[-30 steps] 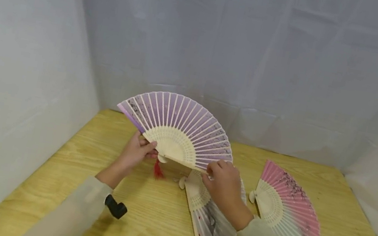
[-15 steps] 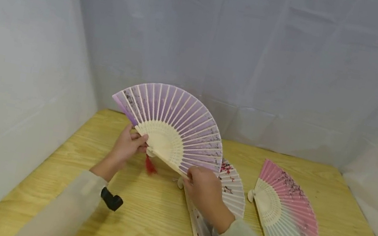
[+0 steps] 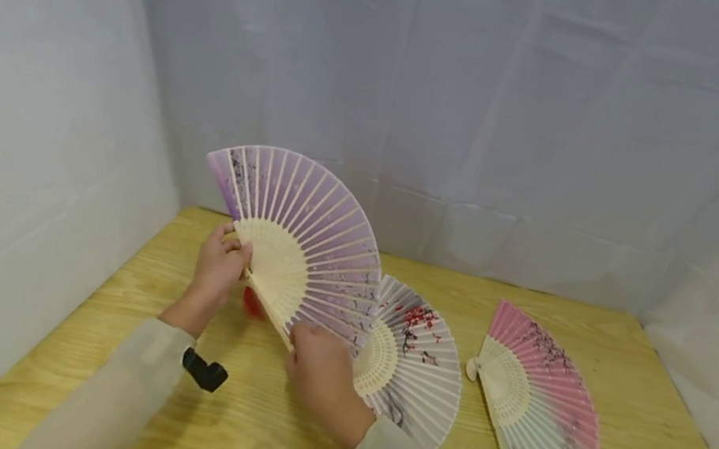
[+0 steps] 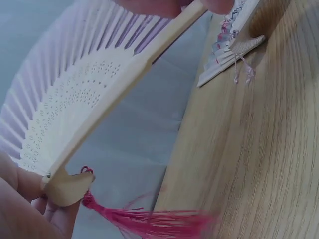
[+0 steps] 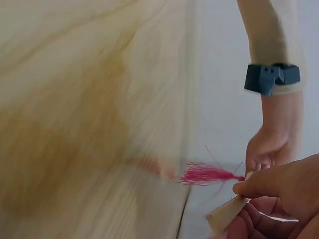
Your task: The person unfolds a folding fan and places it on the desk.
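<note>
A spread purple folding fan (image 3: 313, 220) with pale pierced ribs is held up above the table, tilted down to the right. My left hand (image 3: 217, 268) holds it near the pivot end, thumb on the front of the ribs. My right hand (image 3: 328, 379) grips the fan's lower right edge; in the right wrist view the thumb presses on the pale outer stick (image 5: 225, 215). From the pivot hangs a red tassel (image 4: 149, 219), partly hidden behind the fan in the head view. Behind the right hand lies a spread grey-white fan (image 3: 430, 373) with red blossoms, partly covered.
Farther right on the wooden table (image 3: 647, 436) lies a spread pink and pale green fan (image 3: 552, 403) with branch prints. White cloth walls (image 3: 458, 113) stand at the back and both sides. Each wrist carries a small black camera (image 3: 204, 370).
The purple fan has moved left and turned clockwise, still spread. My right hand, on its edge, has travelled left and down, uncovering more of the grey-white fan. My left hand has shifted slightly left.
</note>
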Available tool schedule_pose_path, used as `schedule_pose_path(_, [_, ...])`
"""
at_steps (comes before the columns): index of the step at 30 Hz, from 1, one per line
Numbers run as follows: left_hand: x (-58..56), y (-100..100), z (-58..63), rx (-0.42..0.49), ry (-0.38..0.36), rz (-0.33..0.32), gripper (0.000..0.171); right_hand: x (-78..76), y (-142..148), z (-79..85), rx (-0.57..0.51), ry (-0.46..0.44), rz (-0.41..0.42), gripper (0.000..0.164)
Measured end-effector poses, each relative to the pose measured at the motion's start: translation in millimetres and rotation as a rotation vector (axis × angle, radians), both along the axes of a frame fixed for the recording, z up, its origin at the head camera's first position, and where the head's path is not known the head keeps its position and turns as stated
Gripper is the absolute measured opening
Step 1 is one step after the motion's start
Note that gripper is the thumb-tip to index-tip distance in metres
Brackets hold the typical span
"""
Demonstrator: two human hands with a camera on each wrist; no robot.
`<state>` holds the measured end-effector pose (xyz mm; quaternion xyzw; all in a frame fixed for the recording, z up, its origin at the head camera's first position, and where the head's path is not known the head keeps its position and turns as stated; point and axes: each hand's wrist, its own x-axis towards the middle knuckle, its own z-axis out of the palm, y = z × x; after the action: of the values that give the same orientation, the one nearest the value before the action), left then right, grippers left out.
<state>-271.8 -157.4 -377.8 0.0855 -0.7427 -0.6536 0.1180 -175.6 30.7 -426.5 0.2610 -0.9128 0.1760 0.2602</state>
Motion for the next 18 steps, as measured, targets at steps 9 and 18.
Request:
schedule_pose_path(9, [-6.8,-13,-6.1,-0.057,0.035,-0.019,0.042,10.1,-37,3.9,-0.058,-0.275,0.069,0.021])
schedule_pose_path(18, [-11.8,-29,-24.3,-0.106,-0.067,-0.106,0.047,15.8,-55,-6.6,-0.045,-0.362,0.092,0.024])
